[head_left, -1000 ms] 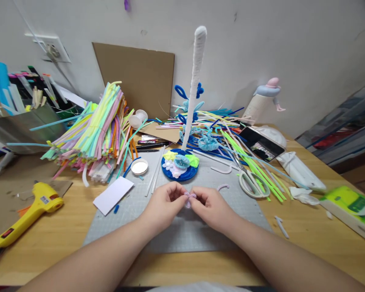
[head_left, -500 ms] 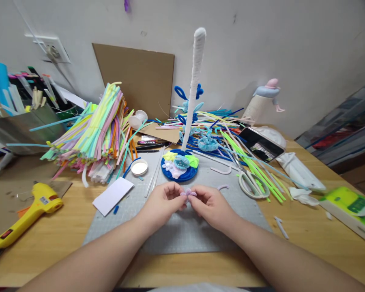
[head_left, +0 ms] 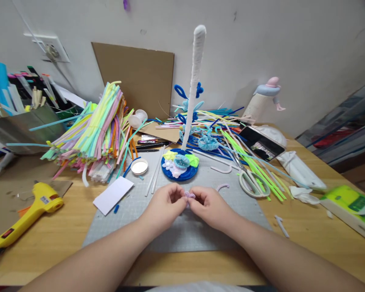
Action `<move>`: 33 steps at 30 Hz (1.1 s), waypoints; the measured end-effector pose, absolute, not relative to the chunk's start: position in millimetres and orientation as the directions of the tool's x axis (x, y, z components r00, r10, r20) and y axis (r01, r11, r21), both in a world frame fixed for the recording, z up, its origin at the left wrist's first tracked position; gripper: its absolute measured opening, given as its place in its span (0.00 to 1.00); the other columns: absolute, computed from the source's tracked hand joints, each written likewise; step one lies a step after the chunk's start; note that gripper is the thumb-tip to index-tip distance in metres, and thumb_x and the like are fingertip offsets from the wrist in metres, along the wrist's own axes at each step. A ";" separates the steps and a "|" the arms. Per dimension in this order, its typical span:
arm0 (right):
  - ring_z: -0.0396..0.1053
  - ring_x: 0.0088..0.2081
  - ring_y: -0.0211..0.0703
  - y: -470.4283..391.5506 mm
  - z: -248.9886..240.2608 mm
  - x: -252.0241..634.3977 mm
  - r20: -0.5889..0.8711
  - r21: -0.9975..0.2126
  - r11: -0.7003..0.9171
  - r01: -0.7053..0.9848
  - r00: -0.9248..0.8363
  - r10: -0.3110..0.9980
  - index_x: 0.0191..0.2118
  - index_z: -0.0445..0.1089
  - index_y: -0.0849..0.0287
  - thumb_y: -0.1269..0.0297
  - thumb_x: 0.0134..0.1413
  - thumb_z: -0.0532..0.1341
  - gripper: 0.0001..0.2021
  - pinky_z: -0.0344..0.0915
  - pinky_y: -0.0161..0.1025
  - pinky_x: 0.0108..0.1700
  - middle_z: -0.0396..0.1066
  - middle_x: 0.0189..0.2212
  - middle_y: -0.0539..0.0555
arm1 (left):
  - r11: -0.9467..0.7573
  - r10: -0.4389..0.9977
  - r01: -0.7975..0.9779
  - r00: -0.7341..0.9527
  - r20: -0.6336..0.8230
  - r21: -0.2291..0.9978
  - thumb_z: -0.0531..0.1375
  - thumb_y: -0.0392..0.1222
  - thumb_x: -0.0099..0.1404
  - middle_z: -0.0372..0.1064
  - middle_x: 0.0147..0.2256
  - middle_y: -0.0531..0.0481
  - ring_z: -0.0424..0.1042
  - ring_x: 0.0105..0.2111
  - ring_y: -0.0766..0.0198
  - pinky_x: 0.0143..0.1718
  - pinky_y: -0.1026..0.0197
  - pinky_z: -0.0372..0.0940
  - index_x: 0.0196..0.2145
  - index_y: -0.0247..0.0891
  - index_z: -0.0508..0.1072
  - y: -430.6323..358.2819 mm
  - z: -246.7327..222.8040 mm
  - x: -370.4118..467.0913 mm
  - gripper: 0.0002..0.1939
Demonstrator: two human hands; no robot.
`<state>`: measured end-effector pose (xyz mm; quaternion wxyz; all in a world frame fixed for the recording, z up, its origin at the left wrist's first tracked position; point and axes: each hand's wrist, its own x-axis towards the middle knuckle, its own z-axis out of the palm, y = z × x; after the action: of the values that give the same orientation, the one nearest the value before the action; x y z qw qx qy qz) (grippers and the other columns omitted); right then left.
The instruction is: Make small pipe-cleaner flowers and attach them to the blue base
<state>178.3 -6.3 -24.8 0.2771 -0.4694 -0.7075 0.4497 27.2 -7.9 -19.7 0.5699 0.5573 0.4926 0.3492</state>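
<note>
Between my fingertips is a small lilac pipe-cleaner flower (head_left: 189, 195), partly covered by the fingers. My left hand (head_left: 167, 201) pinches it from one side, and my right hand (head_left: 211, 207) pinches it from the other. Both hands are just above the grey cutting mat (head_left: 185, 239). Right behind them stands a blue round base (head_left: 182, 175) with yellow, green, white and blue fuzzy pieces on it and a white wrapped post (head_left: 194, 77) rising from it. A curved lilac pipe-cleaner piece (head_left: 223, 186) lies beyond my right hand.
A yellow hot glue gun (head_left: 39, 207) lies at left, near a big bundle of pipe cleaners (head_left: 94, 129) and a white card (head_left: 113, 195). Scissors (head_left: 252, 183), green pipe cleaners (head_left: 261, 174) and a phone (head_left: 261, 144) are at right. Cardboard (head_left: 136, 81) leans on the wall.
My fingers have shifted slightly around the lilac flower, which has turned a little and now shows less of its petals. Everything else lies as before.
</note>
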 end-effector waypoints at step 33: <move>0.52 0.18 0.30 -4.9 -24.1 180.4 -0.060 -0.952 0.060 0.301 -0.375 0.925 0.24 0.61 0.60 0.65 0.53 0.52 0.09 0.49 0.29 0.21 0.55 0.16 0.43 | 0.255 0.915 0.070 0.303 -0.264 0.964 0.61 0.43 0.51 0.65 0.21 0.54 0.62 0.20 0.72 0.23 0.68 0.57 0.25 0.33 0.66 -2.4 -6.4 23.3 0.10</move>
<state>180.4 -4.9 -24.1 0.3101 -0.4651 -0.6588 0.5035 23.3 -2.4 -6.4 0.6268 0.5087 0.4844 0.3371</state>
